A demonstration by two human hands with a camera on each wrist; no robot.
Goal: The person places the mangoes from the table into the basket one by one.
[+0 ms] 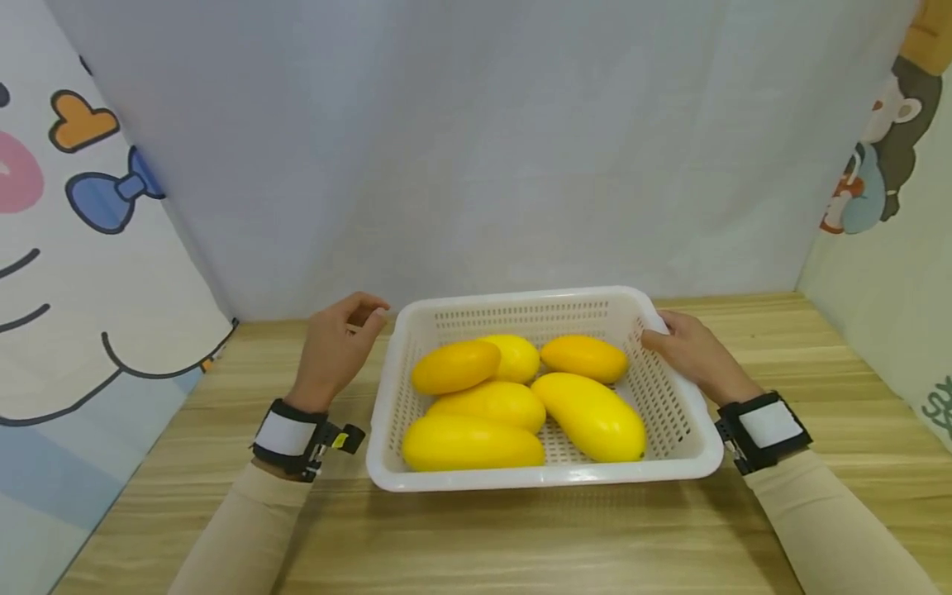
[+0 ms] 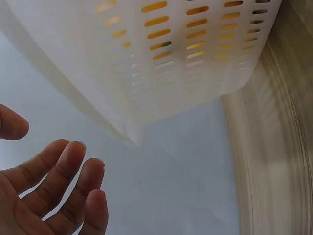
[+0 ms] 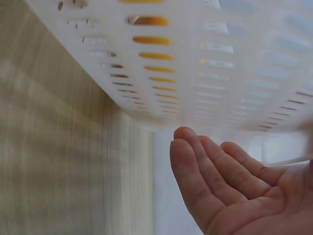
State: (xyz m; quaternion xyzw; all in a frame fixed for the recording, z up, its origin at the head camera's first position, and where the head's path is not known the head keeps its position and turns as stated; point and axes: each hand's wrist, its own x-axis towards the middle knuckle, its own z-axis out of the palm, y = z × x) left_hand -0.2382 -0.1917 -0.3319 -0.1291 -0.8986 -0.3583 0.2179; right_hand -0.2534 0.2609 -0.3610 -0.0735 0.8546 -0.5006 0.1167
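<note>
A white plastic basket [image 1: 543,477] with slotted walls holds several yellow and orange-yellow mangoes [image 1: 591,417]. My right hand [image 1: 695,351] grips the basket's right rim, thumb over the inner side. In the right wrist view, the fingers of that hand [image 3: 230,191] lie along the outside, under the rim. Left of the basket, my left hand [image 1: 335,355] is raised, apart from the rim and holding nothing. The left wrist view shows this hand [image 2: 54,186] with loosely bent fingers beside the basket wall [image 2: 166,88]. Whether the basket's underside touches the table is hard to tell.
A wood-grain table [image 1: 521,545] lies beneath the basket. Behind it hangs a pale grey cloth [image 1: 506,149]. Panels with cartoon pictures stand on the left [image 1: 82,273] and the right [image 1: 892,273].
</note>
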